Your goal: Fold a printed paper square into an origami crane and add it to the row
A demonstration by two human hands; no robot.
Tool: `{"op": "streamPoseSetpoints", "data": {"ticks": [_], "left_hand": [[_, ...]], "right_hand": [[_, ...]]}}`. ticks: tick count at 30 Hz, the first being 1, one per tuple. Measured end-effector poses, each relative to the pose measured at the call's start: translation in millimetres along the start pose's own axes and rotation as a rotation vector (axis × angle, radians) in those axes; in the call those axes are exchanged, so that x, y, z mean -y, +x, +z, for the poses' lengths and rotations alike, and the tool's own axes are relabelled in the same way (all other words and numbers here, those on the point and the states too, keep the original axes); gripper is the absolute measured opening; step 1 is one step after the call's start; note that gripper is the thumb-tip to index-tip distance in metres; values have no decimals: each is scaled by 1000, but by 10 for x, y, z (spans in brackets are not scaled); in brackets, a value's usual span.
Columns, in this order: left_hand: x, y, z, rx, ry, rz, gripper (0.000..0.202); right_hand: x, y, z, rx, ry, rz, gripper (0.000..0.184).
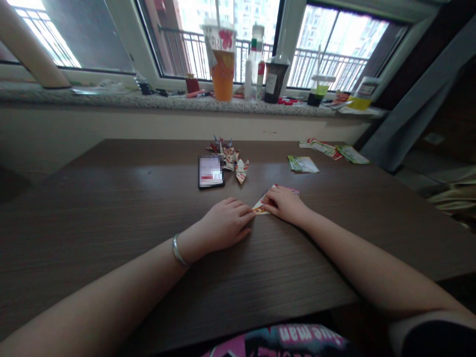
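Note:
A colourful printed paper (259,207), folded to a pointed corner on its left, lies flat on the brown wooden table (148,208). Fingers curled, my right hand (286,204) grips it from the right and covers its middle. My left hand (225,224), with a silver bangle at the wrist, rests palm down. Its fingers are stretched out, and their tips touch the paper's left corner. Just beyond, folded paper pieces (229,154) with pointed ends sit in a small heap, one (241,171) a little apart. A phone (210,172) lies beside them, its screen lit and blurred.
Green-and-white packets (303,164) and red-and-white printed strips (323,148) lie at the table's far right. Along the windowsill (167,100) stand an orange drink cup (223,69), a dark cup (274,82), bottles (254,64) and small items. A grey curtain (420,99) hangs at the right.

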State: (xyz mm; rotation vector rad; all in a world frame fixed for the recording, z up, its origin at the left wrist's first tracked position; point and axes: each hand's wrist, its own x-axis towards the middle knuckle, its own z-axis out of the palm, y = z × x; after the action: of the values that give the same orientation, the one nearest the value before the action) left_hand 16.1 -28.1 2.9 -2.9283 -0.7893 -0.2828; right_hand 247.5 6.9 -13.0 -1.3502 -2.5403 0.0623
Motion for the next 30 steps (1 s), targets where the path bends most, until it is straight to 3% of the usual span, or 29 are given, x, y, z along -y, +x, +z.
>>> {"op": "streamPoseSetpoints", "data": {"ticks": [11, 21, 30], "left_hand": [[143, -18, -5, -20, -197, -39, 26], [285, -59, 40, -48, -288, 32, 26], [254, -53, 57, -78, -388, -31, 26]], "right_hand": [[2, 0, 3, 11, 25, 10, 17], [-12, -17, 9, 0, 29, 7, 18], [-18, -17, 20, -18, 32, -29, 18]]}}
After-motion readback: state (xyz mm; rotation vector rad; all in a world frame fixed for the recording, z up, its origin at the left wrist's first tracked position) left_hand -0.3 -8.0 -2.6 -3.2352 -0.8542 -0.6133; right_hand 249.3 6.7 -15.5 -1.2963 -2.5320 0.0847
